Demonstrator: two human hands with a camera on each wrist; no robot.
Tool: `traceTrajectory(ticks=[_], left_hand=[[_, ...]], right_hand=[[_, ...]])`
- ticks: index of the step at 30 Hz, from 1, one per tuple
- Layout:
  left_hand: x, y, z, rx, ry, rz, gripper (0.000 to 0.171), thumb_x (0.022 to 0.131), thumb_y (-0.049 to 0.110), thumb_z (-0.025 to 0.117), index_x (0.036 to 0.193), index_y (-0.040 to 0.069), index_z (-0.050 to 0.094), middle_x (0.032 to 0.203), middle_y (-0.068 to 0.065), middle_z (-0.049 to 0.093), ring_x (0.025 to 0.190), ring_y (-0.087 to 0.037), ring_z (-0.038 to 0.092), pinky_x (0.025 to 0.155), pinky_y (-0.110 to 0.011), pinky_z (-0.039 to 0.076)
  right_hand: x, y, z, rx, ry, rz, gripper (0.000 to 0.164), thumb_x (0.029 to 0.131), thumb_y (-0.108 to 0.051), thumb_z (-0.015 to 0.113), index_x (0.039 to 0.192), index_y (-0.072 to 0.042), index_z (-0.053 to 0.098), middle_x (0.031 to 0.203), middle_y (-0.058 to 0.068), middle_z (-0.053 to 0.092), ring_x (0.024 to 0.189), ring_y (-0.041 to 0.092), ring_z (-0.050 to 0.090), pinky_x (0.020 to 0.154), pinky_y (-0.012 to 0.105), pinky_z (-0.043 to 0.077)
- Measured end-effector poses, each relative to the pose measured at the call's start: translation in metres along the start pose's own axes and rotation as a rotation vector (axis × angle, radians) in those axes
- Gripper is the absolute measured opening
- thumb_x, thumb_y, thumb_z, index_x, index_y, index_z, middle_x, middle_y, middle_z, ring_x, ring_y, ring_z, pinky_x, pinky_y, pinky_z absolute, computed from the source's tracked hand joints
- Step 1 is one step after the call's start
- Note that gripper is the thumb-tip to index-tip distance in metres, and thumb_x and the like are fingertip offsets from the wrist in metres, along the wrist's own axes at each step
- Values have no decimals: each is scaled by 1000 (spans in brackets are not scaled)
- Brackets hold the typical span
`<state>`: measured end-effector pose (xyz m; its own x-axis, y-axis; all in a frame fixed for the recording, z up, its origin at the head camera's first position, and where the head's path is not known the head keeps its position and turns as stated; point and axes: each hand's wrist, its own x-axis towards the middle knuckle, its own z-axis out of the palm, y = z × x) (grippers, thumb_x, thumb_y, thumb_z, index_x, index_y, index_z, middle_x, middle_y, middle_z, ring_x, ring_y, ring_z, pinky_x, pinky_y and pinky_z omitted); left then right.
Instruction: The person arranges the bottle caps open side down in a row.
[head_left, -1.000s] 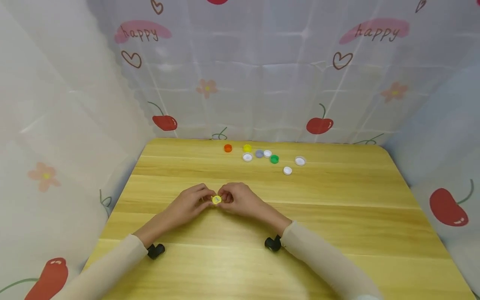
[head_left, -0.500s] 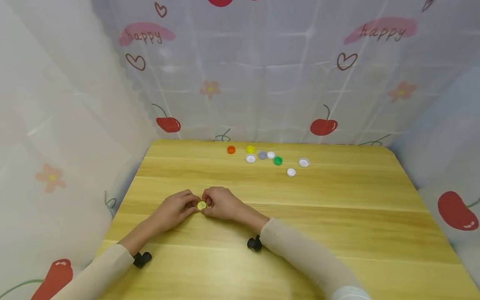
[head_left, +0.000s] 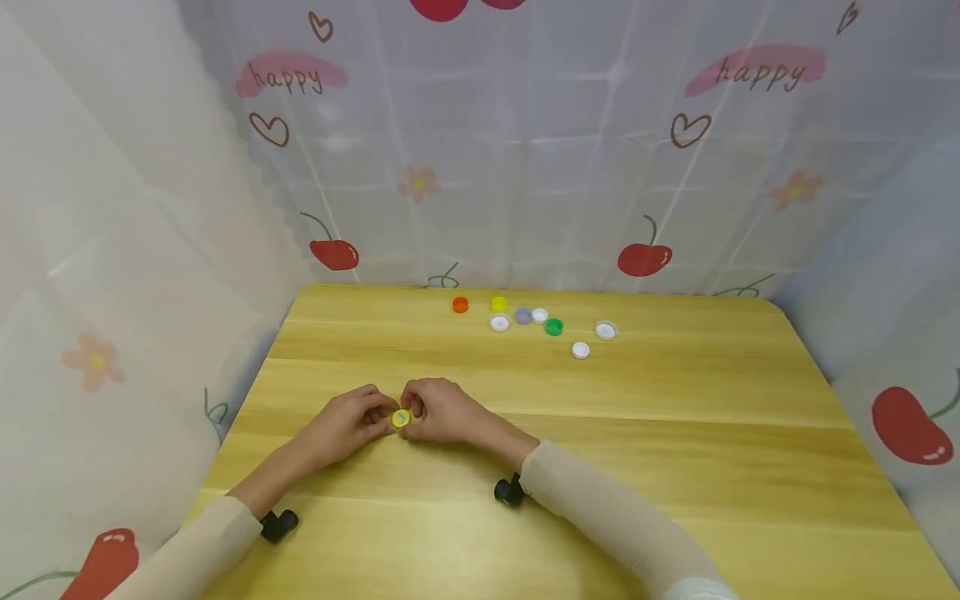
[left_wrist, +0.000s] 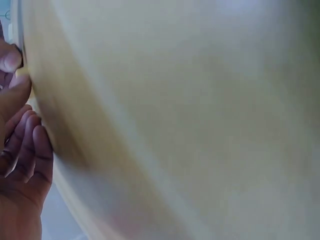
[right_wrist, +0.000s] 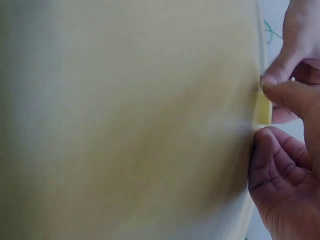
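One yellow cap (head_left: 401, 418) sits between your fingertips, pinched by your left hand (head_left: 347, 426) and right hand (head_left: 448, 412). You seem mid-way through a two-handed working step; the next move likely calls for steady, even pressure.

Behind a wood-grain table (head_left: 720, 392) hangs a pale curtain (head_left: 517, 192); red cherries (head_left: 645, 260) dot it.

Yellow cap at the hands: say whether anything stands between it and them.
Nothing visible does: the left hand and right hand both hold the yellow cap; the other caps lie farther back on the table.
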<state>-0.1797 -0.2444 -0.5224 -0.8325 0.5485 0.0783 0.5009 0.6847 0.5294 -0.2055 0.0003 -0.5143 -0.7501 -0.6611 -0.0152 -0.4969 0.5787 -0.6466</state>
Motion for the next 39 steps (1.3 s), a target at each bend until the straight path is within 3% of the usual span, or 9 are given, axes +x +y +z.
traceTrajectory(ticks=[5, 8, 13, 16, 19, 22, 26, 29, 39], left_hand=[[1, -7, -7, -86, -51, -74, 40, 91, 36, 88, 124, 18, 76, 102, 8, 69, 89, -7, 63, 80, -23, 57], [14, -11, -11, -133, -60, -112, 44, 89, 37, 89, 125, 16, 76, 102, 5, 71, 89, -10, 64, 79, -25, 56], [53, -13, -13, -228, -45, -153, 44, 91, 34, 88, 128, 13, 75, 107, -2, 73, 93, -15, 65, 82, -27, 57], [79, -12, -13, -248, -29, -143, 44, 94, 35, 86, 130, 11, 75, 111, -5, 74, 96, -17, 67, 86, -30, 57], [107, -11, -13, -254, 10, -145, 41, 98, 30, 82, 132, 8, 74, 112, -7, 73, 99, -20, 68, 91, -37, 59], [138, -11, -11, -279, 64, -178, 37, 102, 23, 77, 134, 5, 72, 114, -11, 73, 103, -25, 69, 95, -44, 58], [175, -17, -3, -300, 98, -234, 35, 104, 19, 74, 135, 4, 71, 117, -13, 73, 108, -29, 70, 100, -46, 58], [194, -22, 3, -292, 109, -250, 35, 104, 18, 73, 136, 3, 71, 118, -15, 74, 110, -30, 71, 102, -46, 59], [220, -21, 7, -325, 128, -300, 36, 103, 20, 74, 137, 9, 71, 114, -15, 73, 106, -31, 67, 97, -46, 56]], right_hand=[[-6, 12, -7, 71, 21, 32, 38, 92, -36, 85, 119, -13, 70, 97, 0, 71, 76, 5, 60, 71, 20, 52], [-8, 29, -18, 105, 84, 52, 34, 93, -35, 85, 116, -13, 72, 96, 0, 71, 78, 6, 62, 72, 22, 53], [-7, 59, -43, 152, 263, 76, 27, 94, -30, 85, 111, -12, 76, 96, 3, 71, 83, 14, 62, 78, 28, 54], [-1, 75, -58, 170, 363, 119, 25, 94, -30, 86, 110, -12, 78, 102, 6, 71, 96, 22, 63, 92, 38, 54], [9, 89, -71, 140, 425, 153, 26, 95, -29, 85, 112, -11, 80, 116, 9, 72, 114, 32, 60, 106, 48, 45], [19, 100, -83, 85, 466, 180, 29, 95, -28, 85, 117, -11, 81, 130, 11, 70, 128, 38, 53, 111, 59, 36], [30, 109, -95, 23, 479, 227, 33, 95, -30, 85, 124, -13, 80, 141, 11, 65, 137, 39, 44, 115, 64, 27], [38, 112, -100, 5, 454, 268, 39, 96, -32, 84, 131, -16, 77, 147, 9, 62, 141, 38, 42, 121, 64, 21], [60, 119, -113, -63, 386, 361, 44, 98, -37, 80, 138, -19, 73, 155, 8, 59, 149, 39, 40, 123, 67, 14]])
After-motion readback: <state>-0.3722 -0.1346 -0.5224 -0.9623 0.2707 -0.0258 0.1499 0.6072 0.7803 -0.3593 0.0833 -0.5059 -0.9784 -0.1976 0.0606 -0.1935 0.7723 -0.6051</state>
